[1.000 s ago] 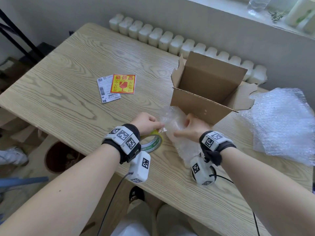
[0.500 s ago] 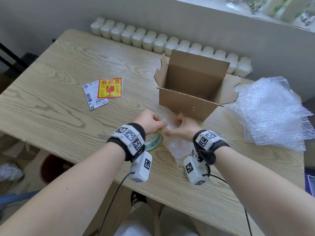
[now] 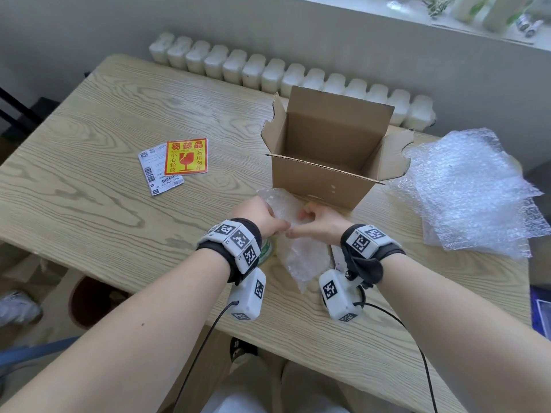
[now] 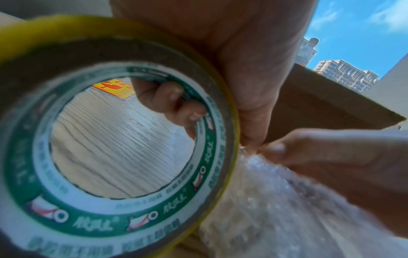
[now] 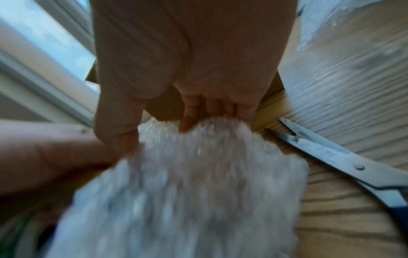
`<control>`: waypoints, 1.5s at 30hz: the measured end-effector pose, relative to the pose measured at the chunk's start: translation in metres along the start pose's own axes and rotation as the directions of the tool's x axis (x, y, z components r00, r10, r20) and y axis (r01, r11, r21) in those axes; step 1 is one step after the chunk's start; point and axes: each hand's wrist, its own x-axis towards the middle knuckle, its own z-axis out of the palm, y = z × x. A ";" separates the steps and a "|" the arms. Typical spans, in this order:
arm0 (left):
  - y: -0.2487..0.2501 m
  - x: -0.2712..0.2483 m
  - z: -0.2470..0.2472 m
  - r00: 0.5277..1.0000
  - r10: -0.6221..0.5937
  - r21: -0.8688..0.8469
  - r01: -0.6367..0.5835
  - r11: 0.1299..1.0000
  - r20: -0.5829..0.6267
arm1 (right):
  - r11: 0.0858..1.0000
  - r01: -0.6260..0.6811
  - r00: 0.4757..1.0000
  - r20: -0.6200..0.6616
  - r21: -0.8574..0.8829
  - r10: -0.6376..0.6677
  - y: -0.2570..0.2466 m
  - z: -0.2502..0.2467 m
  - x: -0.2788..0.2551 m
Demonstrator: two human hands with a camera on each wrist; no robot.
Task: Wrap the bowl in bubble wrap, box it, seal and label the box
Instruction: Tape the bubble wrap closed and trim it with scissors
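The bowl is hidden inside a bubble-wrap bundle [image 3: 293, 254] lying on the table in front of the open cardboard box [image 3: 322, 180]. My right hand [image 3: 319, 225] grips the bundle's top, fingers curled over the wrap [image 5: 187, 192]. My left hand [image 3: 262, 217] holds a yellow tape roll [image 4: 123, 218], fingers hooked through its core, and its thumb meets my right thumb on the wrap [image 4: 276, 200]. In the head view the tape roll [image 3: 267, 251] peeks out under my left wrist.
A red-and-yellow fragile sticker [image 3: 186, 157] and a white shipping label [image 3: 155, 174] lie to the left of the box. Spare bubble-wrap sheets [image 3: 468, 192] are piled at the right. Scissors [image 5: 331, 153] lie just right of the bundle. A radiator runs behind the table.
My hands have drawn closer together over the bundle, and the thumbs now touch. The bundle and tape roll stay in place in front of the box.
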 end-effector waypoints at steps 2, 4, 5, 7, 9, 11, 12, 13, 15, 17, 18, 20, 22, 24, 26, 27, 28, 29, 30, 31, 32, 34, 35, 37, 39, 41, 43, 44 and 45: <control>-0.005 0.000 -0.001 1.000 -0.008 0.011 0.008 1.000 -0.001 | 1.000 -0.005 1.000 0.021 0.027 0.005 -0.001 -0.002 0.000; -0.012 0.001 0.000 1.000 -0.023 0.018 0.023 1.000 0.001 | 0.999 0.014 1.000 0.023 -0.036 -0.014 -0.005 0.002 -0.001; -0.016 0.002 0.002 0.999 -0.033 0.028 0.032 0.999 0.007 | 0.996 0.023 1.000 0.015 -0.082 -0.022 -0.007 0.006 -0.001; -0.023 0.004 0.006 0.998 -0.057 0.035 0.057 0.998 0.025 | 0.989 0.027 1.000 -0.012 -0.143 -0.029 -0.011 0.013 0.000; -0.029 0.005 0.010 0.997 -0.070 -0.005 0.070 0.998 0.039 | 0.987 0.013 0.999 -0.038 -0.162 -0.019 -0.014 0.016 0.001; -0.033 0.005 0.011 0.997 -0.067 -0.027 0.068 0.997 0.041 | 0.987 -0.018 0.998 -0.061 -0.162 0.009 -0.017 0.017 0.003; -0.034 0.004 0.011 0.997 -0.058 -0.024 0.059 0.998 0.042 | 0.984 -0.026 0.997 -0.074 -0.175 0.013 -0.018 0.018 0.004; -0.035 0.003 0.010 0.998 -0.050 -0.019 0.050 0.999 0.043 | 0.980 -0.030 0.996 -0.088 -0.195 0.013 -0.020 0.020 0.004; -0.037 0.002 0.010 0.997 -0.048 -0.018 0.049 0.999 0.056 | 0.972 -0.045 0.992 -0.127 -0.230 0.016 -0.021 0.025 0.006; -0.041 0.002 0.009 0.995 -0.055 -0.033 0.058 0.998 0.079 | 0.965 -0.067 0.987 -0.157 -0.253 0.028 -0.021 0.030 0.008; -0.042 0.001 0.008 0.994 -0.057 -0.047 0.062 0.997 0.092 | 0.962 -0.075 0.986 -0.165 -0.264 0.031 -0.021 0.031 0.009; -0.045 -0.001 0.006 0.990 -0.060 -0.079 0.070 0.994 0.126 | 0.954 -0.087 0.984 -0.174 -0.286 0.038 -0.023 0.033 0.010; -0.048 -0.002 0.003 0.982 -0.053 -0.109 0.073 0.991 0.180 | 0.946 -0.100 0.984 -0.170 -0.309 0.048 -0.025 0.033 0.011; -0.054 -0.004 -0.001 0.977 -0.049 -0.159 0.083 0.984 0.210 | 0.925 -0.112 0.983 -0.177 -0.363 0.050 -0.029 0.033 0.010; -0.061 -0.006 -0.006 0.979 -0.052 -0.188 0.090 0.978 0.198 | 0.871 -0.121 0.974 -0.225 -0.475 0.013 -0.035 0.034 0.009; -0.064 -0.007 -0.008 0.981 -0.050 -0.184 0.085 0.979 0.185 | 0.835 -0.121 0.969 -0.248 -0.537 -0.019 -0.040 0.036 0.009; -0.065 -0.008 -0.009 0.983 -0.047 -0.182 0.080 0.980 0.178 | 0.811 -0.109 0.965 -0.256 -0.575 -0.052 -0.044 0.039 0.008; -0.065 -0.009 -0.009 0.983 -0.049 -0.183 0.082 0.980 0.176 | 0.817 -0.090 0.966 -0.248 -0.570 -0.067 -0.048 0.042 0.008; -0.066 -0.010 -0.009 0.984 -0.054 -0.184 0.086 0.979 0.171 | 0.840 -0.069 0.972 -0.227 -0.538 -0.065 -0.050 0.046 0.008; -0.065 -0.011 -0.008 0.984 -0.066 -0.181 0.096 0.979 0.164 | 0.862 -0.059 0.978 -0.204 -0.503 -0.052 -0.051 0.049 0.007; -0.064 -0.011 -0.007 0.985 -0.074 -0.174 0.101 0.979 0.153 | 0.878 -0.053 0.982 -0.184 -0.475 -0.040 -0.051 0.051 0.008; -0.066 -0.013 -0.006 0.985 -0.091 -0.153 0.114 0.982 0.145 | 0.887 -0.047 0.987 -0.159 -0.460 -0.030 -0.052 0.053 0.007; -0.067 -0.014 -0.006 0.984 -0.095 -0.142 0.117 0.983 0.152 | 0.882 -0.050 0.988 -0.155 -0.469 -0.026 -0.053 0.053 0.007; -0.072 -0.015 -0.005 0.983 -0.089 -0.153 0.114 0.982 0.159 | 0.870 -0.068 0.987 -0.158 -0.489 -0.012 -0.055 0.053 0.007; -0.080 -0.014 -0.006 0.986 -0.071 -0.200 0.101 0.975 0.153 | 0.860 -0.082 0.986 -0.166 -0.504 -0.003 -0.057 0.054 0.008; -0.089 -0.016 -0.008 0.984 -0.061 -0.233 0.099 0.968 0.165 | 0.860 -0.090 0.986 -0.168 -0.502 0.005 -0.057 0.055 0.008; -0.097 -0.019 -0.013 0.979 -0.066 -0.217 0.108 0.970 0.192 | 0.866 -0.093 0.985 -0.169 -0.491 0.010 -0.057 0.056 0.008; -0.100 -0.019 -0.014 0.977 -0.075 -0.197 0.114 0.974 0.198 | 0.865 -0.098 0.985 -0.173 -0.493 0.013 -0.057 0.057 0.008; -0.102 -0.020 -0.016 0.978 -0.077 -0.170 0.111 0.979 0.192 | 0.858 -0.103 0.983 -0.185 -0.504 0.009 -0.058 0.058 0.007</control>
